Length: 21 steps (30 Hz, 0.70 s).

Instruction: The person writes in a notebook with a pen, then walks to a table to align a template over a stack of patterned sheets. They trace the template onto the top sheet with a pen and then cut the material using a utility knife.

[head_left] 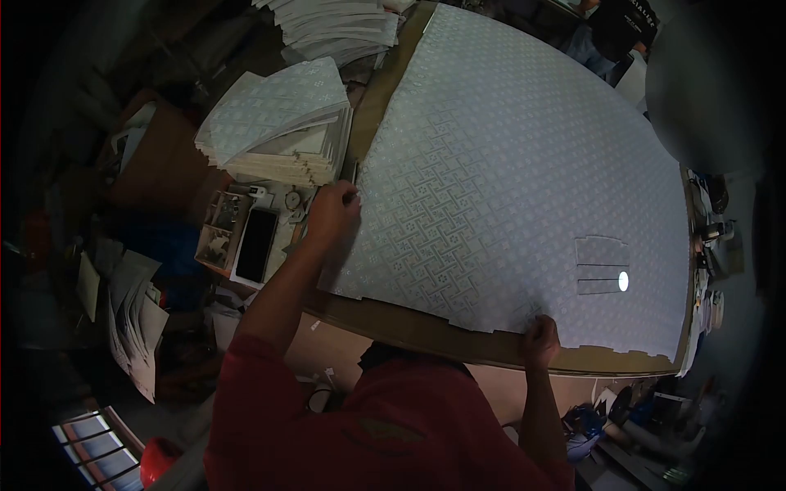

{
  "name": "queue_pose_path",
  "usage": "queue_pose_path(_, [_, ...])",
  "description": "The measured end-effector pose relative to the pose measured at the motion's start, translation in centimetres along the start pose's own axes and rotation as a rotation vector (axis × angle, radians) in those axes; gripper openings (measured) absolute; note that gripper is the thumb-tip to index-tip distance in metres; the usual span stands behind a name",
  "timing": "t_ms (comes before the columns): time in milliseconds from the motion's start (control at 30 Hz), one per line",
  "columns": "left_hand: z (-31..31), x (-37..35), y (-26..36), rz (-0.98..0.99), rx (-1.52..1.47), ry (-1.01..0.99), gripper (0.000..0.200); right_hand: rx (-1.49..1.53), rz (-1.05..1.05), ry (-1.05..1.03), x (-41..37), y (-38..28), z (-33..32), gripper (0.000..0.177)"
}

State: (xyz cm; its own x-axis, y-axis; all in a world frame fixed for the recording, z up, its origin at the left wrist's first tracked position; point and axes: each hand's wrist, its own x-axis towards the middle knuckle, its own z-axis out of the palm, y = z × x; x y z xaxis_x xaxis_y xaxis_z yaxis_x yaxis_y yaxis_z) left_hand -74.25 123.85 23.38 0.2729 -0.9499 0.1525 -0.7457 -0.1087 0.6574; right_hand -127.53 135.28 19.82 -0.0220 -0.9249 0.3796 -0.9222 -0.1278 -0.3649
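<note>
A large sheet of pale patterned fabric [508,164] lies spread over a brown cutting table [409,327]. My left hand [332,211] pinches the fabric's left edge, close to a dark tool lying at that edge. At the near edge, my right hand [540,337] grips the jagged cut border of the fabric. A grey paper pattern piece [602,263] with a white chalk disc [624,281] rests on the fabric to the right of centre. My red sleeves fill the bottom of the view.
Stacks of cut fabric pieces [282,123] sit left of the table, with more piles [340,29] at the far end. A black phone [256,244], a small box and tools lie left of my left hand. Another person [618,33] stands at the far right corner. Clutter lines the right edge.
</note>
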Motion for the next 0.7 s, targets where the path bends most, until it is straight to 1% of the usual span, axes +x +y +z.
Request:
queue_pose_path(33, [-0.2,-0.2,0.5,0.011,0.000,-0.014,0.020,-0.005,0.016,0.003,0.1,-0.2,0.0,0.015])
queue_pose_path(100, [-0.4,-1.5,2.5,-0.220,-0.467,-0.002,0.015,-0.008,0.011,0.003,0.2,-0.5,-0.2,0.015])
queue_pose_path(167, [1.0,-3.3,4.0,-0.191,-0.598,0.043,0.014,0.010,-0.035,0.026,0.4,-1.0,-0.5,0.015])
queue_pose_path(233, [2.7,-6.8,8.2,-0.199,-0.808,-0.038,0.014,-0.029,0.094,-0.067,0.4,-1.6,-1.3,0.014])
queue_pose_path(300, [5.1,-11.1,12.0,-0.234,-0.893,-0.267,0.016,0.043,0.040,0.007,0.4,-1.7,-1.4,0.011])
queue_pose_path(367, [7.5,-15.3,15.9,-0.363,-1.206,-0.496,0.018,0.269,0.116,0.063,0.5,-3.7,-0.8,0.010])
queue_pose_path(433, [10.3,-18.7,17.8,-0.287,-1.275,-0.635,0.018,0.595,0.247,-0.184,-0.5,-7.4,-1.3,0.024])
queue_pose_path(467, [11.3,-20.1,18.6,-0.286,-1.257,-0.670,0.018,0.597,0.279,-0.166,-1.1,-9.0,-1.7,0.024])
queue_pose_path(533, [12.8,-21.8,20.0,0.048,-1.083,-0.592,0.017,1.084,0.681,-0.478,-1.6,-10.6,-2.7,0.035])
queue_pose_path(567, [13.1,-22.1,20.4,0.051,-1.071,-0.611,0.017,1.095,0.695,-0.464,-1.9,-10.4,-3.5,0.035])
queue_pose_path(633, [13.6,-22.5,21.5,-0.021,-1.106,-0.779,0.014,1.227,0.899,-0.511,-2.1,-8.9,-5.1,0.040])
queue_pose_path(667, [13.7,-22.6,22.1,-0.011,-1.095,-0.785,0.014,1.240,0.897,-0.501,-2.0,-8.0,-5.7,0.040])
queue_pose_path(700, [13.8,-22.6,22.4,0.055,-0.962,-0.814,0.015,1.202,0.783,-0.428,-1.9,-6.8,-6.3,0.037])
